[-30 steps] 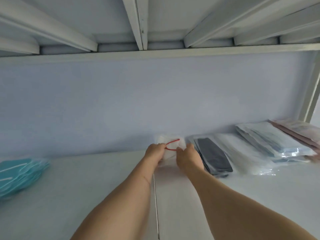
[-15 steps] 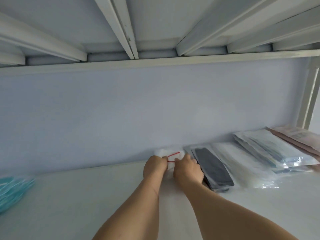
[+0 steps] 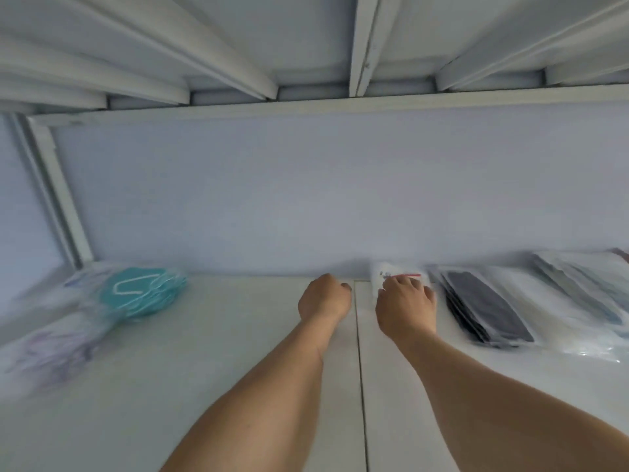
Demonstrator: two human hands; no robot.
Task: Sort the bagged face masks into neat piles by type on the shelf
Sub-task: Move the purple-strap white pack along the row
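Note:
A small white bagged mask with a red strip [image 3: 391,276] lies on the white shelf [image 3: 238,352] against the back wall. My right hand [image 3: 405,308] rests on its near edge, fingers spread over it. My left hand [image 3: 323,298] is a loose fist just left of it, holding nothing, apart from the bag. A pile of black bagged masks [image 3: 486,308] lies to the right. Teal bagged masks [image 3: 143,294] sit at the far left, blurred.
Clear bags with pale blue masks [image 3: 578,294] lie at the far right. A pale, blurred bag [image 3: 51,349] lies near the left front. A white upright post [image 3: 58,195] stands at the left; the upper shelf's ribs run overhead. A seam [image 3: 360,369] splits the shelf board.
My left hand has let go of the white bag and drawn left into a fist. My right hand stays on the bag. The view swung left, showing the teal pile and the post.

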